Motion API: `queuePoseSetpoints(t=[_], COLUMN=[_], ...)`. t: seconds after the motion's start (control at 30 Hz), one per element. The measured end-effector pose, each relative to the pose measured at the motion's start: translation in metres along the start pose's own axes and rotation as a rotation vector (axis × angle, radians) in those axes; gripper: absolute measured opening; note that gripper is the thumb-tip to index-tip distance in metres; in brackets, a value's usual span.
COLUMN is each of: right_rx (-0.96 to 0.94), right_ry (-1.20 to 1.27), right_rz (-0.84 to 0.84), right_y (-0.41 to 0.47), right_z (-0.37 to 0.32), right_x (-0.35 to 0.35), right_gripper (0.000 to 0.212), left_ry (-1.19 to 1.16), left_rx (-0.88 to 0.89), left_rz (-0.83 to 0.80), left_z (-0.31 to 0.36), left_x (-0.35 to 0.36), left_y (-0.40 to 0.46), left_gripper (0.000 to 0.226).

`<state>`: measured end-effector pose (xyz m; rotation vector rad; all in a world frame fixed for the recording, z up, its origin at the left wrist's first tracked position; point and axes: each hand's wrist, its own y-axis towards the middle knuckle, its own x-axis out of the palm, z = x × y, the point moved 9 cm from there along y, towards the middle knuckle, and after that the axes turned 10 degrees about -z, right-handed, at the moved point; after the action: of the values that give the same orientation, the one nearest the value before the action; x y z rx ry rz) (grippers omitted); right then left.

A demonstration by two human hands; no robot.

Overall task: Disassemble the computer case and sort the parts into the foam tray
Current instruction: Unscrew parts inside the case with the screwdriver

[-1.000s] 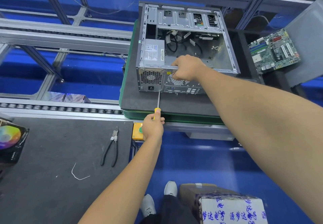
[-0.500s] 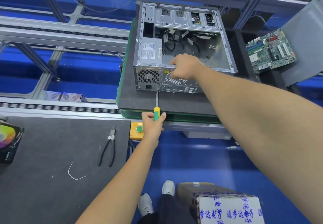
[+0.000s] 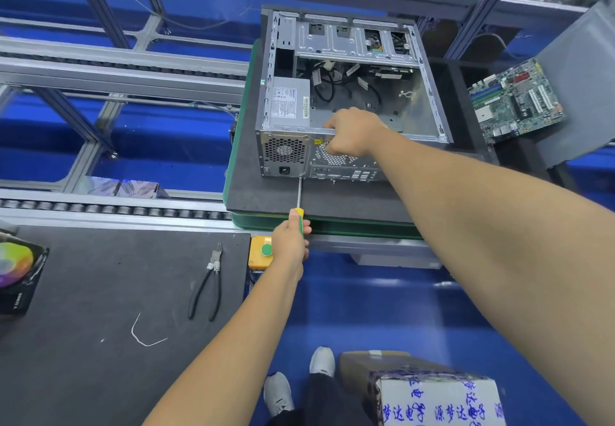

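Our left hand (image 3: 289, 243) has its fingers (image 3: 304, 227) wrapped tight around the yellow-and-green handle of a screwdriver (image 3: 299, 207), whose thin shaft runs up to the lower rear edge of the computer case (image 3: 349, 93), just right of the power socket. Our right hand (image 3: 352, 133) grips the top rear rim of the case, fingers curled over the metal edge above the perforated fan grille.

The case lies open side up on a dark foam pad (image 3: 266, 192) atop a green pallet (image 3: 332, 226) on the conveyor. Inside it we see the power supply (image 3: 289, 101) at the left rear corner, loose black cables (image 3: 332, 88) and the drive bays at the far end. A motherboard (image 3: 514, 99) rests in the dark tray to the right of the case.

On the bench (image 3: 83, 342) at the left lie black-handled cutting pliers (image 3: 208, 284) and a snipped white cable tie (image 3: 144, 334), with a boxed fan (image 3: 16, 274) at the edge. A yellow box with a green push button (image 3: 261, 252) sits just beside our left hand. A taped cardboard box (image 3: 432, 395) stands on the blue floor.
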<state>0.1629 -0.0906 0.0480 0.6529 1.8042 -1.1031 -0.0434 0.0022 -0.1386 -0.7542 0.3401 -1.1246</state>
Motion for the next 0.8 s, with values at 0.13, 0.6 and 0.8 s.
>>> queuePoseSetpoints(t=[0.13, 0.6, 0.8], right_rx=[0.005, 0.029, 0.041], right_ry=[-0.027, 0.006, -0.057], right_rz=[0.008, -0.009, -0.003], right_y=[-0.001, -0.002, -0.002], right_z=[-0.002, 0.003, -0.002], right_x=[-0.001, 0.0, -0.001], right_gripper=[0.06, 0.024, 0.063], left_ry=[-0.003, 0.102, 0.16], left_rx=[-0.011, 0.088, 0.135], left_rz=[-0.013, 0.009, -0.014], left_z=[-0.002, 0.005, 0.013], left_x=[-0.003, -0.012, -0.012], left_y=[0.001, 0.005, 0.006], left_gripper=[0.042, 0.048, 0.042])
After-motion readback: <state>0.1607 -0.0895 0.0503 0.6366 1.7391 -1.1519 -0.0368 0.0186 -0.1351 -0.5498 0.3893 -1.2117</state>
